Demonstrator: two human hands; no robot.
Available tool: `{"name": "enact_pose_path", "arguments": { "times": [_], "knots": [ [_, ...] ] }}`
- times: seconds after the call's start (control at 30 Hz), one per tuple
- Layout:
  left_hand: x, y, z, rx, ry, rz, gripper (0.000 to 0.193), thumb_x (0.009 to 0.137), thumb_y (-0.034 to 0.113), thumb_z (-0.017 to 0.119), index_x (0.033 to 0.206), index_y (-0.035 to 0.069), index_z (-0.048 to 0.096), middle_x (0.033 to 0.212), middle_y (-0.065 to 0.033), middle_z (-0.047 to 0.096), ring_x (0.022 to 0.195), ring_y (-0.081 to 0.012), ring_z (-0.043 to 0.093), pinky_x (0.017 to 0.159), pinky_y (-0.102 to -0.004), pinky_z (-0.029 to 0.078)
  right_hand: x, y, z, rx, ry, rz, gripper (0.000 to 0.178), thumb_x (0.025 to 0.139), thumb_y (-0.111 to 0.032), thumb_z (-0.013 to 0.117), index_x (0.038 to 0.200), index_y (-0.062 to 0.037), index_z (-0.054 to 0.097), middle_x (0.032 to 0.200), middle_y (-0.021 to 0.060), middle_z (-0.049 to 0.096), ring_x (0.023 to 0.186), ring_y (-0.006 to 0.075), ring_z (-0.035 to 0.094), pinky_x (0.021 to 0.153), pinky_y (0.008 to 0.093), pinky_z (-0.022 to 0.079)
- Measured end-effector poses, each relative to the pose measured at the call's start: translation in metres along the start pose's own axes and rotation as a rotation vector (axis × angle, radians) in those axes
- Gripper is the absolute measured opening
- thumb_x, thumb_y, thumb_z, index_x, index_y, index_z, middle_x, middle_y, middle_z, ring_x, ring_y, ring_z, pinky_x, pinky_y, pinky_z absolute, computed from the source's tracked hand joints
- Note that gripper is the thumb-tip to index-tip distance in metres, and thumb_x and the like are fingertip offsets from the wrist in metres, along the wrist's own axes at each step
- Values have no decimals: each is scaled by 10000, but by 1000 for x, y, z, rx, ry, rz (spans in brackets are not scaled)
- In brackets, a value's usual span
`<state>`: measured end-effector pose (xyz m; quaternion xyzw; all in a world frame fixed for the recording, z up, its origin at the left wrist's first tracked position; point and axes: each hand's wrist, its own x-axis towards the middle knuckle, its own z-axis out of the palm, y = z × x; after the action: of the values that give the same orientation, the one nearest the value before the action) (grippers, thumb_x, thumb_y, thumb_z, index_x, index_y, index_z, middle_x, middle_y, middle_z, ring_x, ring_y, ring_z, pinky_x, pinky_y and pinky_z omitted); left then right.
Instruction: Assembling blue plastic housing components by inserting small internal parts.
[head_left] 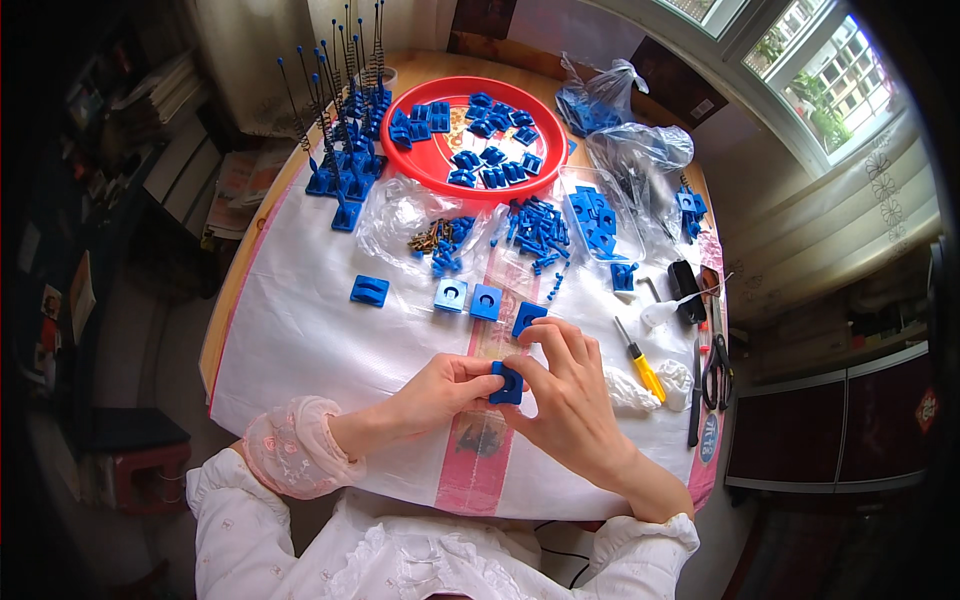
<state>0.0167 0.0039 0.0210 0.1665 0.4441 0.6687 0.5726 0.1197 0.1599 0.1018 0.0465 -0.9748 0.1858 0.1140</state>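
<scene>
Near the front middle of the table, a small blue square plastic piece [506, 384] with a dark ring-shaped opening is held between my hands. My left hand [440, 395] pinches its left side with thumb and fingertips. My right hand [575, 405] curls over its right side, index finger and thumb at its edges, the other fingers bent above. Just beyond my right fingers lies a similar blue square piece [529, 318]. Two more, one blue [486, 302] and one looking pale from glare [450, 295], lie in a row to its left. Farther left is a blue piece with a raised bar [370, 290].
A red round tray [395, 165] holds several blue parts. Upright spring-like rods on blue bases [345, 170] stand far left. Loose small blue parts [540, 230], brass-coloured screws [430, 238] and a clear box [625, 255] lie mid-table. A yellow-handled screwdriver [648, 375] and scissors [717, 375] lie right.
</scene>
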Motion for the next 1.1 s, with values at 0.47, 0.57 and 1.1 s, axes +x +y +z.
{"name": "enact_pose_path", "arguments": {
  "times": [0.47, 0.57, 1.1],
  "knots": [
    [1, -2, -2, 66, 7, 42, 266, 1010, 129, 516, 1188, -22, 644, 1047, -54, 685, 959, -89, 640, 875, -251, 541, 3, -2, 1, -29, 22, 1, 453, 610, -152, 803, 998, -47, 595, 1146, 118, 521, 1189, 305, 468, 956, 437, 372],
    [1, -3, -3, 72, 9, 56, 272, 1012, 135, 515, 1194, -20, 645, 1061, -57, 688, 964, -90, 641, 877, -250, 539, 2, 0, 0, -39, 26, 0, 464, 612, -157, 805, 1009, -51, 590, 1151, 117, 517, 1192, 308, 465, 955, 441, 371],
    [-1, 5, 0, -50, 46, 83, 303, 1015, 124, 506, 1248, -42, 607, 1161, -102, 666, 1057, -158, 649, 951, -303, 540, 4, 1, -3, -28, 71, -14, 415, 640, -149, 811, 995, -64, 614, 1145, 114, 519, 1187, 309, 466, 942, 442, 374]
  ]
}}
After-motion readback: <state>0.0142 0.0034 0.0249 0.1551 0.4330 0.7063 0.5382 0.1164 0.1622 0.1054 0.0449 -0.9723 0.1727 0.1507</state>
